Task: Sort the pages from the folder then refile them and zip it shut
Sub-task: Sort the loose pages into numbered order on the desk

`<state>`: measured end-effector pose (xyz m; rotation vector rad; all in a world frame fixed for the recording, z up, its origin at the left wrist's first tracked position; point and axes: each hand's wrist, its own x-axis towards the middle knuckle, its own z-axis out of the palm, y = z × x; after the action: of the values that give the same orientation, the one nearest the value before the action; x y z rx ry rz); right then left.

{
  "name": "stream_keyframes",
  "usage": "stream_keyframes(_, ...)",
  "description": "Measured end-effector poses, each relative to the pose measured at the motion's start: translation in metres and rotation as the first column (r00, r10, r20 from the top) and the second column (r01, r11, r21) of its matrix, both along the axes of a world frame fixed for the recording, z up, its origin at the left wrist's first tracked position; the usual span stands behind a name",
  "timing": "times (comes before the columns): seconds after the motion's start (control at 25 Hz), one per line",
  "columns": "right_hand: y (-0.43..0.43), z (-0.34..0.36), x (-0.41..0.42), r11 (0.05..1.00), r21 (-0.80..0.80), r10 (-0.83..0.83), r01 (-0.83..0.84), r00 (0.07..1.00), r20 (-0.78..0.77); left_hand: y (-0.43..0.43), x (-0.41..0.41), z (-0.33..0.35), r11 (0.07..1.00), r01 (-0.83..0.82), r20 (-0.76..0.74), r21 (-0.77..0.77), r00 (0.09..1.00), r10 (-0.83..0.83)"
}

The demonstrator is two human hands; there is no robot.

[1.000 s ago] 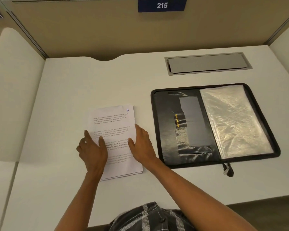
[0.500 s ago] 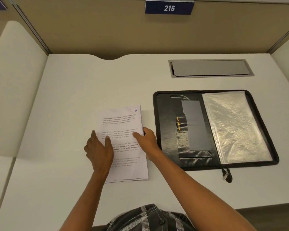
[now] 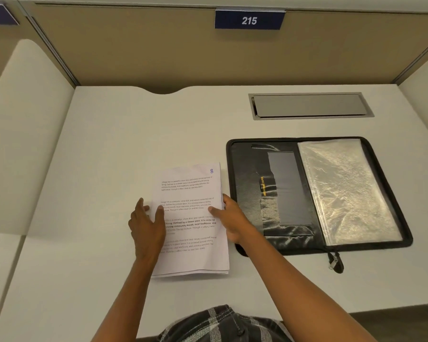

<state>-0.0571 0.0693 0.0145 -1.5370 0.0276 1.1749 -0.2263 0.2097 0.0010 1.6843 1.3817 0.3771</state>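
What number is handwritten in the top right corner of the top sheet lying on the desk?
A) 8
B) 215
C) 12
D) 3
A: a handwritten 8 shows in the top right corner of the top sheet of the stack of pages; 215 is only on the wall sign.

White desk [image 3: 109, 156]; grey cable hatch [image 3: 309, 106] recessed back right. Blue "215" sign [image 3: 249, 20] on tan partition [image 3: 134, 50]. Plaid fabric [image 3: 223, 324] at near edge.
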Motion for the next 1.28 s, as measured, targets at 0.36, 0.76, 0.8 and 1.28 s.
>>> stream_keyframes(0.36,-0.009,0.01,0.009,0.997,0.076,0.007,-0.007,1.0,-0.001,0.023,-0.006,0.018,0.852,0.235,0.386,-0.469,0.922,-0.042)
stream_keyframes(0.76,-0.017,0.004,0.007,0.946,-0.324,0.186,-0.011,0.838,0.514,0.016,-0.006,-0.003,0.879,0.231,0.379,-0.418,0.923,-0.063)
stream_keyframes(0.8,-0.018,0.005,0.009,0.941,-0.337,0.192,-0.002,0.825,0.532,0.017,-0.006,-0.003,0.875,0.22,0.374,-0.431,0.926,-0.049)
stream_keyframes(1.28,-0.05,0.003,0.048,0.941,-0.298,0.025,0.163,0.84,0.541,0.016,-0.012,-0.004,0.882,0.221,0.364,-0.416,0.929,-0.061)
